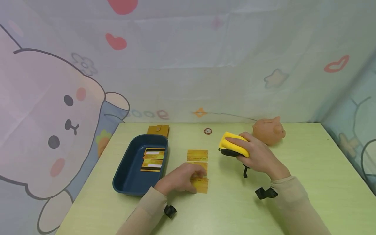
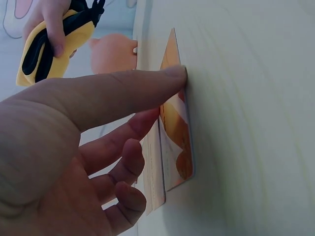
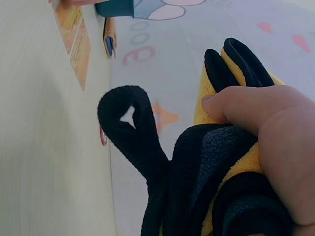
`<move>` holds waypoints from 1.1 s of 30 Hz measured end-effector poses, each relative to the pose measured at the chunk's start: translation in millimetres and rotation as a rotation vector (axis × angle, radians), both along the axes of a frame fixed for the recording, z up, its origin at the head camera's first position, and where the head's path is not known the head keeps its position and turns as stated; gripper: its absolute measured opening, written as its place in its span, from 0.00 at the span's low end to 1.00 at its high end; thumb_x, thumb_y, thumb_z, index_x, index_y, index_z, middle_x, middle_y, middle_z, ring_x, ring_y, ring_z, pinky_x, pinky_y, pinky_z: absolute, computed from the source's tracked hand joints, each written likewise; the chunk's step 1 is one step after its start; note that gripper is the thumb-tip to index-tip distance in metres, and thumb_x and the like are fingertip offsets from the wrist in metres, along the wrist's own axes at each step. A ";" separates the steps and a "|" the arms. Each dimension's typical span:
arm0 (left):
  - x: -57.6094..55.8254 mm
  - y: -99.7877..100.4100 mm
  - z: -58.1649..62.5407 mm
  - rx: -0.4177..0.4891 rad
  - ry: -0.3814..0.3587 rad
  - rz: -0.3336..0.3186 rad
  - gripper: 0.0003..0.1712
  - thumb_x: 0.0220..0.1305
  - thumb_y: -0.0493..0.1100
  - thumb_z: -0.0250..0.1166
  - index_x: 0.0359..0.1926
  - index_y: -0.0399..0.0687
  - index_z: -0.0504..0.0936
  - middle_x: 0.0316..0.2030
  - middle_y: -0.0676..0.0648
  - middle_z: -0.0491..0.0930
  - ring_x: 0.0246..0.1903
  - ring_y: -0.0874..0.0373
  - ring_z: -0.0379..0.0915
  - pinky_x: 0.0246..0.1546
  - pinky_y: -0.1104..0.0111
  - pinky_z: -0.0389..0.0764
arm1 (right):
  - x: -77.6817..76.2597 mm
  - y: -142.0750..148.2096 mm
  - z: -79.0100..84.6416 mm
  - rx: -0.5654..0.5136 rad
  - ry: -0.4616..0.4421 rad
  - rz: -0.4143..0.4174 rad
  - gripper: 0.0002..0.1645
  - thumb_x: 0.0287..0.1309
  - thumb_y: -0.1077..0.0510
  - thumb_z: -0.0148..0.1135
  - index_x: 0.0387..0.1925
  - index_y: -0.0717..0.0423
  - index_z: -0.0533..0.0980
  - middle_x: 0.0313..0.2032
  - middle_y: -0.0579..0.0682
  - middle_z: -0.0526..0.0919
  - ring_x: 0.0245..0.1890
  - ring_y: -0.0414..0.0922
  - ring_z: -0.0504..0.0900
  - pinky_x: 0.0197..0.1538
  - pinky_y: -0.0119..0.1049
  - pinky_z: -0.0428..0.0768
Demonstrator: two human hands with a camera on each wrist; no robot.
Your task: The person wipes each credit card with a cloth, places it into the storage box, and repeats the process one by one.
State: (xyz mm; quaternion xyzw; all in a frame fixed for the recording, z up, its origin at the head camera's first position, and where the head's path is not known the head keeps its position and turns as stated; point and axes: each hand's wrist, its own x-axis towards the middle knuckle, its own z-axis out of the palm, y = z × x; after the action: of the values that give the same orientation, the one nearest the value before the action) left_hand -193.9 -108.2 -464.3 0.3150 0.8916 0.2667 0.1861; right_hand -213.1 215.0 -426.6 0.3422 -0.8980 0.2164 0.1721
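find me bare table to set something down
Free: the table right of the piggy bank and right sleeve; also near middle, between right sleeve and left sleeve. Crowded: left of centre, with tray, wallet, cards, left hand.

piggy bank [image 1: 266, 132]: rear right | round chip [image 1: 208, 131]: rear | wallet [image 1: 158, 131]: rear left

Middle card [image 1: 203, 165] partly hidden by left fingers [image 1: 196, 168]; chip [image 1: 208, 131] marking too small; right sleeve [image 1: 299, 205] cut off below.

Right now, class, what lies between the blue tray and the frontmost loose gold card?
In the head view, the left hand lies between them, partly covering that card.
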 end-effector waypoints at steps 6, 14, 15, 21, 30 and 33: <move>-1.5 1.3 -0.5 -0.010 0.004 -0.017 0.36 0.45 0.30 0.84 0.57 0.51 0.83 0.47 0.56 0.83 0.48 0.62 0.76 0.58 0.69 0.79 | 0.1 -0.4 0.2 -0.001 -0.003 -0.001 0.43 0.52 0.65 0.77 0.70 0.44 0.77 0.51 0.54 0.78 0.31 0.43 0.74 0.32 0.36 0.78; -0.5 2.8 -1.4 -0.029 0.055 -0.012 0.35 0.42 0.31 0.84 0.55 0.49 0.85 0.46 0.55 0.82 0.46 0.61 0.73 0.53 0.70 0.78 | 0.1 -0.3 0.1 -0.009 0.005 0.000 0.43 0.51 0.66 0.76 0.70 0.44 0.77 0.51 0.53 0.78 0.30 0.42 0.74 0.31 0.35 0.77; -0.3 3.3 -1.2 -0.041 0.062 -0.004 0.34 0.42 0.31 0.84 0.54 0.49 0.85 0.46 0.56 0.82 0.46 0.61 0.72 0.53 0.70 0.78 | 0.2 -0.4 0.1 -0.009 0.005 -0.001 0.43 0.51 0.67 0.76 0.70 0.44 0.77 0.51 0.53 0.78 0.30 0.42 0.74 0.31 0.35 0.77; 0.0 5.3 -0.5 -0.105 0.131 -0.004 0.32 0.43 0.36 0.85 0.53 0.53 0.88 0.48 0.59 0.84 0.50 0.60 0.70 0.57 0.66 0.76 | 0.7 -0.9 1.4 -0.007 0.000 0.001 0.44 0.52 0.68 0.76 0.70 0.44 0.77 0.51 0.53 0.78 0.30 0.42 0.74 0.31 0.36 0.77; 4.0 6.6 1.5 -0.125 0.141 0.003 0.32 0.45 0.34 0.83 0.53 0.59 0.86 0.48 0.58 0.79 0.47 0.61 0.69 0.52 0.68 0.78 | 0.9 -1.6 1.2 -0.004 -0.001 0.003 0.44 0.52 0.68 0.77 0.70 0.44 0.76 0.51 0.54 0.78 0.30 0.42 0.74 0.31 0.36 0.77; 6.1 6.2 3.0 -0.114 0.127 0.005 0.32 0.45 0.33 0.83 0.53 0.60 0.86 0.48 0.57 0.77 0.47 0.61 0.68 0.49 0.70 0.77 | 1.0 -2.1 0.5 -0.001 0.004 0.003 0.44 0.52 0.67 0.77 0.70 0.44 0.77 0.51 0.54 0.78 0.30 0.43 0.74 0.31 0.36 0.77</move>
State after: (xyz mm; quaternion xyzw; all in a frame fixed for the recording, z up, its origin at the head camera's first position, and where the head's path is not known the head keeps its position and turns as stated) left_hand -187.8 -102.0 -461.3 0.3177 0.9163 0.1954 0.1462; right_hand -212.1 213.0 -426.1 0.3438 -0.8971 0.2165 0.1736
